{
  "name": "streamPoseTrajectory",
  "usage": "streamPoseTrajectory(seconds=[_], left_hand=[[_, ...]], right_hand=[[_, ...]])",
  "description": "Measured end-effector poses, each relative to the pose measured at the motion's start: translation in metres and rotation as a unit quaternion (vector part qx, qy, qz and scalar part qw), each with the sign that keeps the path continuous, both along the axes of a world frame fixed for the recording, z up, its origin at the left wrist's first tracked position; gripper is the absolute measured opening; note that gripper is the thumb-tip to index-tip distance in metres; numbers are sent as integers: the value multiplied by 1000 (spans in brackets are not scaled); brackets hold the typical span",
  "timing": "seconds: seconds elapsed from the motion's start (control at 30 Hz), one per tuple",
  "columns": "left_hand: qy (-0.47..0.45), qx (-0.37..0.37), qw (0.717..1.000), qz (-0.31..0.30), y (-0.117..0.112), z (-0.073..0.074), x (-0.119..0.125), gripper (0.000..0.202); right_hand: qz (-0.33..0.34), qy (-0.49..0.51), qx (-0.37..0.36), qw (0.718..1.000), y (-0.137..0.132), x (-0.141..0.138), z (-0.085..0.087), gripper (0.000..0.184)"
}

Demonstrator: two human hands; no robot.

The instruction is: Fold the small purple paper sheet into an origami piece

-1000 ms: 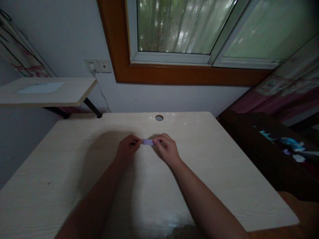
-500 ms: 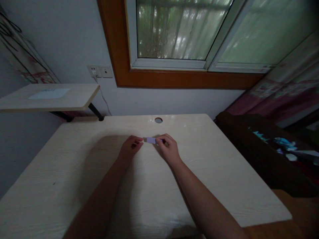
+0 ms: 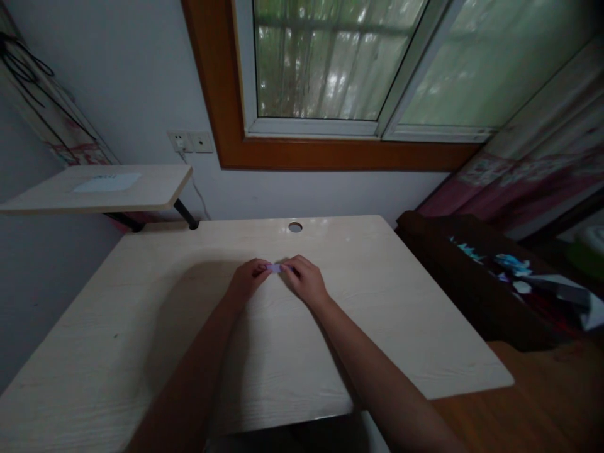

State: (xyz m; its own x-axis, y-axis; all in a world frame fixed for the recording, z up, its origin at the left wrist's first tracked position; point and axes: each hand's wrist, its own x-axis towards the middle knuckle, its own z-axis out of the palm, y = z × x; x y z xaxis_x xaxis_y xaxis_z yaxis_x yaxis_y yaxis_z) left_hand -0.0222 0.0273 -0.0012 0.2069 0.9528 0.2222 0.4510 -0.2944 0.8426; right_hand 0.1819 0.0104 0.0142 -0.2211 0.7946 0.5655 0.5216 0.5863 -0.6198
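Note:
A small, flat purple piece (image 3: pixel 274 268) is held between my hands just above the middle of the desk, or against it; I cannot tell which. It looks like a strip of folded paper, but its material is too small to make out. My left hand (image 3: pixel 245 282) pinches its left end between thumb and fingers. At the right end, my right hand (image 3: pixel 306 282) has its thumb and fingertips closed on it. The fingers cover both ends, leaving only a short middle part visible.
The pale wooden desk (image 3: pixel 377 314) has a round cable hole (image 3: pixel 295 227) near its back edge. A raised shelf (image 3: pixel 160 196) with a paper sheet (image 3: pixel 107 182) stands at the left. Off the right side, a dark brown piece of furniture (image 3: pixel 429 270) bears blue and white items.
My left fingers have closed on the left end of the purple piece, which only my right hand held before. The hands are closer together, and less of the piece shows.

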Motion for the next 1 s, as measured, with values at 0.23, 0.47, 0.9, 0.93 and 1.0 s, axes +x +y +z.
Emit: streamPoseTrajectory(seconds=[0.23,0.47,0.9,0.93,1.0], left_hand=[[-17,-9,1000,3,-5,6,2,24],[12,-6,1000,-10,-24,2,-1,22],[5,-8,1000,15,-46,2,-5,25],[-4,-11,1000,16,-46,2,-5,28],[-15,-21,1000,13,-46,2,-4,33]], right_hand=[[13,-25,-12,1000,-19,-5,5,17],[-29,73,-89,993,-54,-8,0,26],[-101,168,-162,967,-71,-5,-4,24],[-104,162,-152,969,-71,-5,-2,23],[-110,155,-136,972,-71,-5,-1,22]])
